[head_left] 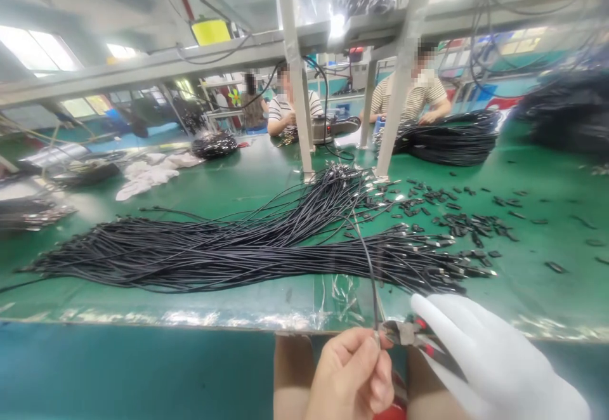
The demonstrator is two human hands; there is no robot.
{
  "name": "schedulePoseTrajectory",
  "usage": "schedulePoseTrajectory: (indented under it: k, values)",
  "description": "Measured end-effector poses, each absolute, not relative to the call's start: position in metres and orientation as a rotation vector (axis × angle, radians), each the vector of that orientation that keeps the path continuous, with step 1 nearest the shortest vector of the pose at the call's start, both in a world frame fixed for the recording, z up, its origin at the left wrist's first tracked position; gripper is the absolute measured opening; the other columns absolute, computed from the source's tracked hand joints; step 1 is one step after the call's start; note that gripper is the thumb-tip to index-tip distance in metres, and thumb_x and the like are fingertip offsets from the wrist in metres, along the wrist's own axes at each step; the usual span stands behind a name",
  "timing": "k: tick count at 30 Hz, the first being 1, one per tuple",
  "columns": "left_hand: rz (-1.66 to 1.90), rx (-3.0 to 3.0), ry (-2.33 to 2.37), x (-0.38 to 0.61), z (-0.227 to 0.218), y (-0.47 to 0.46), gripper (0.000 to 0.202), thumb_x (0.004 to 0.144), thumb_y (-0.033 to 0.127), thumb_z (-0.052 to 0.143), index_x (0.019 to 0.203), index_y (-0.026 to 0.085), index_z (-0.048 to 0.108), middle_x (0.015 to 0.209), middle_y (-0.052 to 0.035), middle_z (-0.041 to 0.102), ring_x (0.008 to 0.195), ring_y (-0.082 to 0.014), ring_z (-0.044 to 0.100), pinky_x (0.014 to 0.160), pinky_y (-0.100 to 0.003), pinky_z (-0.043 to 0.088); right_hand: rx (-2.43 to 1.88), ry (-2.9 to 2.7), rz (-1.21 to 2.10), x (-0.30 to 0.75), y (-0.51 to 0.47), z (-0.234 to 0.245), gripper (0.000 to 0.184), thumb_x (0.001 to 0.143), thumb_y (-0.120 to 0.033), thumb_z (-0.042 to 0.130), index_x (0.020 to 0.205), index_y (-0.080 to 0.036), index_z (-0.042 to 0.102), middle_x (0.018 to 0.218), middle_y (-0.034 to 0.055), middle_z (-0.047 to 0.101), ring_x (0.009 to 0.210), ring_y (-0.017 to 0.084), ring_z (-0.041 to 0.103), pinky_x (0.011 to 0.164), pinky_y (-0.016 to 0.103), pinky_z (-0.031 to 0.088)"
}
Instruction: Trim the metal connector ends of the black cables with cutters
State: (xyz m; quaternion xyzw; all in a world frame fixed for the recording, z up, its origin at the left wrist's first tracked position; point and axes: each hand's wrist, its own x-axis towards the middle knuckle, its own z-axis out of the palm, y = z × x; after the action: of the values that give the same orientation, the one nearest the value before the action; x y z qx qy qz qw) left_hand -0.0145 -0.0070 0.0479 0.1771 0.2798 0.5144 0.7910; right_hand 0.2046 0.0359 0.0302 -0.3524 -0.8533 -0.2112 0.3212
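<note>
Near the table's front edge, my bare left hand [354, 369] pinches the end of a black cable [370, 261] between thumb and fingers. My right hand [490, 356], in a white glove, is closed around the handles of diagonal cutters [404, 332] with red and black grips. Their jaws are right at the cable end beside my left fingertips; whether they touch it I cannot tell. The cable rises from my fingers toward the bundles on the table. A long bundle of black cables [214, 261] with metal plug ends lies just beyond my hands.
Small black cut pieces [476, 226] are scattered over the green table [280, 306] at right. Metal posts [299, 90] hold up a shelf. Coiled black cables [442, 141] lie at the back right, a white cloth [152, 172] at the left. Two people sit across the table.
</note>
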Motion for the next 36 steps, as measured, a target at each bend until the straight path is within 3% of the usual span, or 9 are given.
schedulePoseTrajectory:
  k: [6, 15, 24, 36]
  values:
    - [1.091, 0.463, 0.586, -0.018, 0.044, -0.01, 0.035, 0.079, 0.044, 0.088, 0.088, 0.012, 0.077, 0.054, 0.0049, 0.052, 0.042, -0.0013, 0.029, 0.046, -0.02, 0.019, -0.88, -2.223, -0.789, 0.193, 0.04, 0.061, 0.034, 0.098, -0.021, 0.045, 0.126, -0.009, 0.059, 0.106, 0.0177, 0.072, 0.095, 0.032, 0.067, 0.073, 0.042, 0.057]
    - [0.94, 0.469, 0.523, -0.02, 0.048, -0.013, 0.035, 0.083, 0.042, 0.085, 0.077, 0.013, 0.067, 0.055, 0.0047, 0.047, 0.044, -0.0032, 0.03, 0.046, -0.021, 0.018, -0.825, -2.265, -0.73, 0.192, 0.04, 0.068, 0.03, 0.097, -0.017, 0.044, 0.122, -0.011, 0.06, 0.105, 0.0153, 0.07, 0.099, 0.03, 0.063, 0.077, 0.04, 0.056]
    - [0.88, 0.46, 0.346, -0.022, 0.049, -0.011, 0.029, 0.089, 0.035, 0.078, 0.078, 0.015, 0.061, 0.053, 0.0069, 0.042, 0.04, -0.0035, 0.022, 0.042, -0.019, 0.015, -0.845, -2.279, -0.763, 0.187, 0.044, 0.071, 0.029, 0.098, -0.019, 0.039, 0.117, -0.012, 0.06, 0.089, 0.0129, 0.068, 0.072, 0.026, 0.06, 0.056, 0.037, 0.047]
    - [0.905, 0.482, 0.293, -0.027, 0.048, -0.008, 0.029, 0.09, 0.036, 0.078, 0.079, 0.014, 0.062, 0.052, 0.0079, 0.042, 0.039, -0.0035, 0.02, 0.044, -0.021, 0.013, -0.778, -2.336, -0.796, 0.191, 0.048, 0.062, 0.027, 0.101, -0.019, 0.04, 0.119, -0.01, 0.058, 0.081, 0.0102, 0.071, 0.064, 0.023, 0.066, 0.054, 0.035, 0.048]
